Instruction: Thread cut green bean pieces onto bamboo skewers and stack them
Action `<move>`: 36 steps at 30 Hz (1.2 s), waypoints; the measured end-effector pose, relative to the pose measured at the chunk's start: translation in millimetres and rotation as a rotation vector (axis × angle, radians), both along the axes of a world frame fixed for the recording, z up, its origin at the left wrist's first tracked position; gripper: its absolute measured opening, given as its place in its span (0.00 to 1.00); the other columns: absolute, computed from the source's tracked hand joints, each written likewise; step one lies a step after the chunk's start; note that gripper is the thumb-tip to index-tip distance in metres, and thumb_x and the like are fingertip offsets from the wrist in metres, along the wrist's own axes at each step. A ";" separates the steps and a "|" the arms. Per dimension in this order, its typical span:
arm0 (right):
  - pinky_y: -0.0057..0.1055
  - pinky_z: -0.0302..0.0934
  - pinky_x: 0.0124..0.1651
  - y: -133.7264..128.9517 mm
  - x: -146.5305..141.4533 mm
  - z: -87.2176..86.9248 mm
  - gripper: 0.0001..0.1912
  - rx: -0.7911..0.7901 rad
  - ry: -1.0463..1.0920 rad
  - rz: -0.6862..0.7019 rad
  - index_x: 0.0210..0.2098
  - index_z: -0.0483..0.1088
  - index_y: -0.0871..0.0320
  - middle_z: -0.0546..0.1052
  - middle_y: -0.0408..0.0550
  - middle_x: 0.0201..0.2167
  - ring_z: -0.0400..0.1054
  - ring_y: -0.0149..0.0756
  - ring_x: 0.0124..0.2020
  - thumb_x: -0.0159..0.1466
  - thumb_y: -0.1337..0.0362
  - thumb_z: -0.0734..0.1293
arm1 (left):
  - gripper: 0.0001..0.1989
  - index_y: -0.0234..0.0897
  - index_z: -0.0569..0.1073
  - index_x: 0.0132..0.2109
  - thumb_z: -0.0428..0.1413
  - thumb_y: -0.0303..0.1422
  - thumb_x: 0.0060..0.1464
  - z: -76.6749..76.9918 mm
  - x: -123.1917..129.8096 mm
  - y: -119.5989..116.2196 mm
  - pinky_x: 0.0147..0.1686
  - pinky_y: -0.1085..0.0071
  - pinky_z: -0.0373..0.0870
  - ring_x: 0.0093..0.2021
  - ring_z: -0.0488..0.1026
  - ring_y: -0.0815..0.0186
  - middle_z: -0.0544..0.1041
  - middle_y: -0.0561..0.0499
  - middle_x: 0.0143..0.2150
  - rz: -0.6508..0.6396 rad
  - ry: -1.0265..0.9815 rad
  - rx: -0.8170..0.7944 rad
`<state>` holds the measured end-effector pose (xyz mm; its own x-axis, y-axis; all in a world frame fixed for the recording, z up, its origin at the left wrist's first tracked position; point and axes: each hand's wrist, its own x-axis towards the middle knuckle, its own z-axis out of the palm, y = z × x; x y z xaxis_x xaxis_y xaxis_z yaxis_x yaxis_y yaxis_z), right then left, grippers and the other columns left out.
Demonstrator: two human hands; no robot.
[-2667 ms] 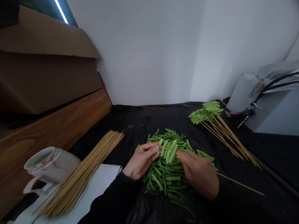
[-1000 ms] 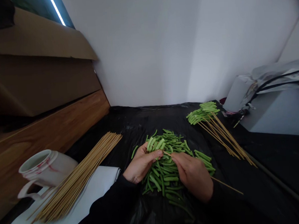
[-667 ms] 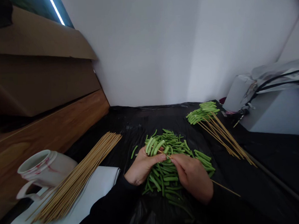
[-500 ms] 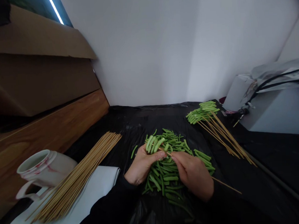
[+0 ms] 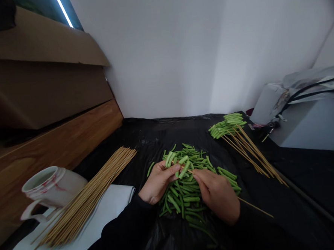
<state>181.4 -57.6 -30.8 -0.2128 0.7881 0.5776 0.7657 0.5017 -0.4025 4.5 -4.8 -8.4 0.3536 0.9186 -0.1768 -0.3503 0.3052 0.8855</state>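
In my right hand (image 5: 218,194) is a thin wooden skewer (image 5: 255,207), its long end sticking out past the wrist to the lower right. Its front part runs left through several cut green bean pieces (image 5: 184,169). My left hand (image 5: 158,183) is closed around those pieces, with the thumb pressed near the skewer. Some of the pieces are hidden behind the left fingers. Beneath both hands spreads a loose pile of cut green beans (image 5: 192,199) on black plastic sheeting (image 5: 162,234).
Finished-looking bean skewers (image 5: 228,125) lie at the back right. On the left, a bundle of bare skewers (image 5: 89,199) rests on a white cloth-like sheet (image 5: 115,203) beside a tipped mug (image 5: 56,186). A cardboard box (image 5: 46,87) and white boxes (image 5: 311,123) stand at the sides.
The bean pieces between my hands have shifted: one now sits slanted on the skewer, nearer my right hand. Both hands stay in almost the same place.
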 end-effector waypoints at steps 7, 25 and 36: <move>0.30 0.63 0.42 1.1 0.0 3.2 0.14 -0.061 0.053 0.020 0.33 0.69 0.57 0.75 0.46 0.30 0.71 0.34 0.36 0.68 0.69 0.53 | 0.11 0.31 0.77 0.36 0.66 0.31 0.44 1.6 -0.6 -0.2 0.40 0.69 0.69 0.34 0.75 0.66 0.79 0.46 0.34 -0.006 -0.020 0.003; 0.31 0.62 0.42 3.5 -0.8 -1.0 0.13 -0.072 0.089 0.010 0.33 0.69 0.56 0.74 0.46 0.29 0.71 0.35 0.36 0.67 0.69 0.54 | 0.10 0.31 0.76 0.37 0.63 0.33 0.49 -4.1 1.4 1.8 0.44 0.66 0.71 0.36 0.77 0.64 0.80 0.45 0.35 0.018 -0.098 0.012; 0.31 0.62 0.43 3.1 -0.6 -4.9 0.13 -0.060 0.063 0.007 0.32 0.68 0.57 0.76 0.47 0.35 0.71 0.35 0.38 0.67 0.69 0.54 | 0.06 0.32 0.75 0.32 0.64 0.29 0.48 -2.9 -0.5 5.5 0.42 0.69 0.73 0.35 0.76 0.67 0.79 0.49 0.34 0.106 -0.151 -0.068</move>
<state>180.8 -54.5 -35.7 -0.1832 0.8200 0.5422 0.7342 0.4809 -0.4793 3.9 0.7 -11.3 0.2824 0.9398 -0.1922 -0.5112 0.3170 0.7989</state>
